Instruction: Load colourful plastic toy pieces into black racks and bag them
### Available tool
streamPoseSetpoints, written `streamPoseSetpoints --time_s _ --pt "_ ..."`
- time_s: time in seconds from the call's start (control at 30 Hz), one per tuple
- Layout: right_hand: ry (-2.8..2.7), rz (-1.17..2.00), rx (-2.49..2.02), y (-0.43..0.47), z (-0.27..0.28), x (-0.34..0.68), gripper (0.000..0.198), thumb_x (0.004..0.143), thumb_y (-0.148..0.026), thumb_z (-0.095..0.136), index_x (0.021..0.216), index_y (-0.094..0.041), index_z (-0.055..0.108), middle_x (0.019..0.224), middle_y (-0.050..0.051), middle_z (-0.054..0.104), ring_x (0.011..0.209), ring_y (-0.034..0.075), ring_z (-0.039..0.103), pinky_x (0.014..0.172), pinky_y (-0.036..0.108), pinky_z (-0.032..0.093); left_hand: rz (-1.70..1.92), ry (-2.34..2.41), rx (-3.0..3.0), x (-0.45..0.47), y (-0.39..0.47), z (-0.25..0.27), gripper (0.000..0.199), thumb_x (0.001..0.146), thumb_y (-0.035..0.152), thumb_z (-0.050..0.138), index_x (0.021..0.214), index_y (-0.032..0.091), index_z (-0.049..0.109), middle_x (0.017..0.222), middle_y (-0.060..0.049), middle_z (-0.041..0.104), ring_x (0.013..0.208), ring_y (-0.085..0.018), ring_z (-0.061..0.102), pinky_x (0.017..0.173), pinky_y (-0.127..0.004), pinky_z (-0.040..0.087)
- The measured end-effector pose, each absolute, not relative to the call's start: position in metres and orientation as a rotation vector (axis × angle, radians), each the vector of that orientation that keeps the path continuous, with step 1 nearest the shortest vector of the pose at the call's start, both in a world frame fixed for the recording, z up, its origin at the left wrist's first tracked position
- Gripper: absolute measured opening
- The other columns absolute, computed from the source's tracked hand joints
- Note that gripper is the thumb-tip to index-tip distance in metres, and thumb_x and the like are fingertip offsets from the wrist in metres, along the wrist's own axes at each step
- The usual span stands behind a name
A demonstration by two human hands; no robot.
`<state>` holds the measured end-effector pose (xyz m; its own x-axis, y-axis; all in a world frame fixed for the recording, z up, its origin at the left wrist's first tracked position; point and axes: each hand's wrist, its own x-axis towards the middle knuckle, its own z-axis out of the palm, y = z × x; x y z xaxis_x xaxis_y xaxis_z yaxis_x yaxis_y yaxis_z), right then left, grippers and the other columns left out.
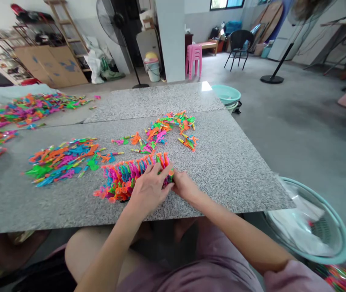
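A tight row of small bright plastic toys (124, 174) stands packed side by side on the granite table, in orange, pink, blue and green, with round orange ends facing me. My left hand (152, 184) lies over the right part of this row, its fingers curled around the toys at that end. At the row's right end my right hand (185, 185) is closed, its fingertips against a green and orange toy (170, 172); the fingers partly hide what they pinch. Just behind the row lies a loose scatter of similar toys (157, 134).
A loose heap of toys (66, 158) lies left on the granite table (230, 170), and a larger pile (39, 107) is farther back. At the table's right side stands a teal basket (344, 239) with plastic bags. Behind are a teal basin (227, 92) and a standing fan (118, 20).
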<state>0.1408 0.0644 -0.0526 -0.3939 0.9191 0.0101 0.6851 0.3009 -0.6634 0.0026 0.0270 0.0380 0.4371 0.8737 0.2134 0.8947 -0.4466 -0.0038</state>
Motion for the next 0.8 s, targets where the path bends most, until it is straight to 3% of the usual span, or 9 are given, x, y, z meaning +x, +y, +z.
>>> streamPoseSetpoints --time_s 0.13,0.23,0.33,0.4,0.5,0.67,0.8 --pt "-2.162 0.878 -1.399 0.068 -0.06 0.135 0.023 0.081 -0.009 0.055 0.103 -0.015 0.058 0.094 0.012 0.068 0.083 0.022 0.063 0.073 0.03 0.045 -0.269 -1.634 -2.557 0.001 0.029 0.037 0.032 0.087 0.031 0.065 0.118 0.024 0.062 0.106 -0.007 0.059 0.101 -0.028 0.057 0.075 -0.036 0.055" --pt "-2.163 0.871 -1.382 0.065 -0.065 0.13 0.024 0.079 -0.009 0.056 0.102 -0.016 0.059 0.094 0.01 0.068 0.084 0.023 0.064 0.073 0.031 0.047 -0.313 -1.655 -2.576 -0.002 0.029 0.037 0.036 0.088 0.029 0.064 0.123 0.025 0.059 0.116 -0.008 0.057 0.106 -0.028 0.055 0.076 -0.036 0.056" --pt "-2.174 0.825 -1.317 0.062 -0.068 0.13 0.03 0.077 -0.007 0.056 0.105 -0.016 0.059 0.094 0.009 0.069 0.083 0.022 0.064 0.073 0.03 0.048 -0.339 -1.597 -2.602 -0.004 0.03 0.038 0.044 0.088 0.029 0.064 0.131 0.03 0.054 0.133 -0.008 0.051 0.119 -0.03 0.05 0.091 -0.043 0.053" --pt "-2.222 0.851 -1.213 0.07 -0.065 0.139 0.033 0.074 -0.006 0.059 0.105 -0.018 0.06 0.092 0.006 0.07 0.08 0.021 0.065 0.07 0.028 0.048 -0.35 -1.58 -2.599 -0.003 0.031 0.038 0.037 0.089 0.032 0.063 0.126 0.032 0.059 0.131 -0.006 0.053 0.12 -0.03 0.049 0.096 -0.046 0.05" --pt "-2.344 0.883 -1.18 0.109 -0.051 0.171 0.025 0.074 -0.012 0.067 0.098 -0.019 0.064 0.087 0.003 0.07 0.077 0.02 0.065 0.068 0.026 0.048 -0.377 -1.652 -2.547 0.001 0.033 0.036 0.027 0.09 0.033 0.061 0.117 0.029 0.064 0.124 -0.006 0.058 0.115 -0.027 0.053 0.088 -0.04 0.054" --pt "-2.307 0.258 -1.69 0.178 -0.036 0.225 0.036 0.089 -0.006 0.046 0.121 -0.014 0.061 0.125 0.018 0.061 0.112 0.027 0.058 0.092 0.035 0.044 -0.374 -1.673 -2.543 0.0 0.034 0.029 0.021 0.091 0.024 0.058 0.112 0.023 0.063 0.121 -0.006 0.06 0.114 -0.025 0.054 0.091 -0.039 0.054" --pt "-2.563 0.214 -1.633 0.181 -0.04 0.231 0.03 0.091 -0.005 0.042 0.105 -0.014 0.067 0.109 0.015 0.067 0.105 0.026 0.061 0.086 0.031 0.045 -0.305 -1.602 -2.554 -0.006 0.034 0.03 0.031 0.088 0.03 0.065 0.118 0.023 0.062 0.128 -0.008 0.059 0.123 -0.031 0.048 0.098 -0.048 0.048"
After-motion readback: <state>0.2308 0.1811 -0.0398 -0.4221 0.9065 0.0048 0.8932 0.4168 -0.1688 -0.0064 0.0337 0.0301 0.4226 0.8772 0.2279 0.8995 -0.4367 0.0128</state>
